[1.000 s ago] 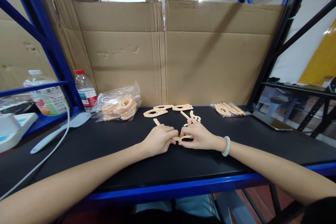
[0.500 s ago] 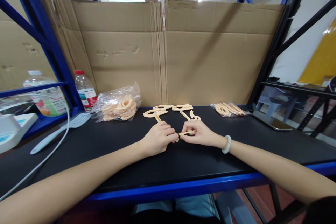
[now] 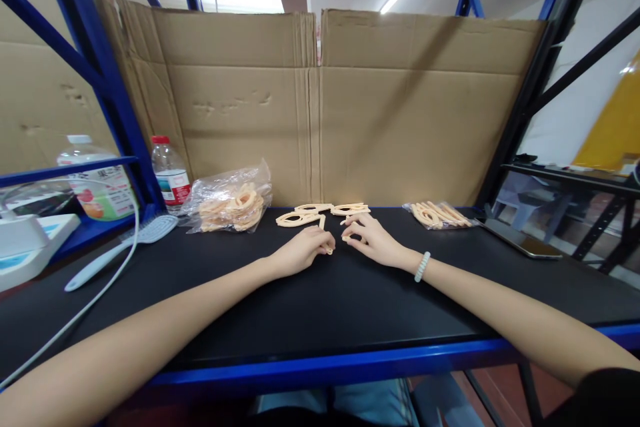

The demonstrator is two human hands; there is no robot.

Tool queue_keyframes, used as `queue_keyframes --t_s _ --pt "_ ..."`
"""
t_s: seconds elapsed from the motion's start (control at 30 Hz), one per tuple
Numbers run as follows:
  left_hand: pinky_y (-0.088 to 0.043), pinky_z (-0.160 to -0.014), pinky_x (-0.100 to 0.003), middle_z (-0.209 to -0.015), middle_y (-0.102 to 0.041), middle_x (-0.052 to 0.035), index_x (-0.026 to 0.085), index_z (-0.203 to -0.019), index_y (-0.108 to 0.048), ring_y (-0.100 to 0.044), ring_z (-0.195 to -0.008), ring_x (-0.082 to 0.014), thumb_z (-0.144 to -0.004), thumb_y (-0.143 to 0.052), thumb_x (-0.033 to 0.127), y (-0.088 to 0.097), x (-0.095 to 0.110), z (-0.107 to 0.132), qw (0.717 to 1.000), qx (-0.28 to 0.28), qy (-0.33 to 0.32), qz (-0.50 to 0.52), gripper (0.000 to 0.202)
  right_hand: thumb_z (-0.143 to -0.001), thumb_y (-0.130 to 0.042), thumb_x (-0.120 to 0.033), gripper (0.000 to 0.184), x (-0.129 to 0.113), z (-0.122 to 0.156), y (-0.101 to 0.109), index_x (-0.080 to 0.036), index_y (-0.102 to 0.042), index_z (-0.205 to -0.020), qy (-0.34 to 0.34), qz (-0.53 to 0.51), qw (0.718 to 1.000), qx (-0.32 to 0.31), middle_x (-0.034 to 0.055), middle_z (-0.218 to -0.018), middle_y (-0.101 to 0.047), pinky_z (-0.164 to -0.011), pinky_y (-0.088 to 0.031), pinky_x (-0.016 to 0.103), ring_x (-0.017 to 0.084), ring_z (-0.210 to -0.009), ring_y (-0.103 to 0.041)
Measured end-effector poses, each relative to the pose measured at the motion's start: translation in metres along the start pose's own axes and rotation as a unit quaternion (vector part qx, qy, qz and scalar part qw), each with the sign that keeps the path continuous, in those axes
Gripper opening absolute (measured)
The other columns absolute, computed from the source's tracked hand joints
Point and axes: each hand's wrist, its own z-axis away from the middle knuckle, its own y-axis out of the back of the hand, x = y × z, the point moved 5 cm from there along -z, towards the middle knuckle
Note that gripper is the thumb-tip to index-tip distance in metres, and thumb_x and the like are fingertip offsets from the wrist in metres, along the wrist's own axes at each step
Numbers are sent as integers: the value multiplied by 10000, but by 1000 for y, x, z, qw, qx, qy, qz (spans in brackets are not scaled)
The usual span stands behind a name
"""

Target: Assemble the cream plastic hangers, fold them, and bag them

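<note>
At frame centre the left hand (image 3: 303, 251) is pinching a thin pale wooden strip (image 3: 324, 227), fingers narrow, just in front of the flat glasses-shaped wooden cut-outs (image 3: 300, 217) on the black tabletop (image 3: 320, 307). The right hand (image 3: 373, 240) is curling beside it; whether it is holding anything I cannot tell. Slanted pressure could be risking a snapped strip.

So, flat pale wooden cut-out frames (image 3: 305, 217) lie at the black bench's (image 3: 300, 310) back edge, with the brown cardboard sheet (image 3: 400, 113) right behind. The thin pale wooden strip (image 3: 329, 248) sits in the left hand (image 3: 303, 251) just before them. Big clear plastic bag of cut-outs (image 3: 233, 203) to their left, smaller clear plastic bag (image 3: 437, 213) to their right.
</note>
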Motion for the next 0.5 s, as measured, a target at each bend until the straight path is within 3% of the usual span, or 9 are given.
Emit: queue_keyframes --t_s 0.1,0.27,0.4,0.5 --pt "-442 -865 -301 -952 -611 -37 196 -923 -560 -541 -961 -175 -870 -435 83 -3 -6 -1 1000 0 6 21 177 -887 -551 -229 111 8 -2 -10 -213 -642 -948 -14 23 999 -23 80 -1081 -541 -893 -403 404 225 -1075 -477" --pt "-449 -886 -333 -1024 -600 -58 193 -937 -579 -527 -1011 -202 -890 -419 119 2 5 5 995 46 49 -71 182 -887 -563 -268 129 12 -1 -9 -206 -647 -963 -45 39 998 -25 65 -959 -581 -826 -417 358 205 -968 -507" --pt "-475 -852 -336 -996 -606 -56 196 -992 -581 -557 -962 -210 -892 -450 192 -1 18 8 991 10 78 -111 165 -929 -483 -236 167 5 0 -10 -202 -638 -981 -15 53 997 -58 56 -929 -624 -846 -391 363 197 -940 -516" --pt "-474 -882 -348 -1087 -593 -74 190 -1078 -561 -565 -1008 -222 -894 -475 278 -4 18 8 989 -8 96 -111 222 -942 -444 -222 203 1 -1 -12 -203 -626 -1030 -5 57 996 -67 68 -984 -630 -869 -383 380 206 -977 -515"
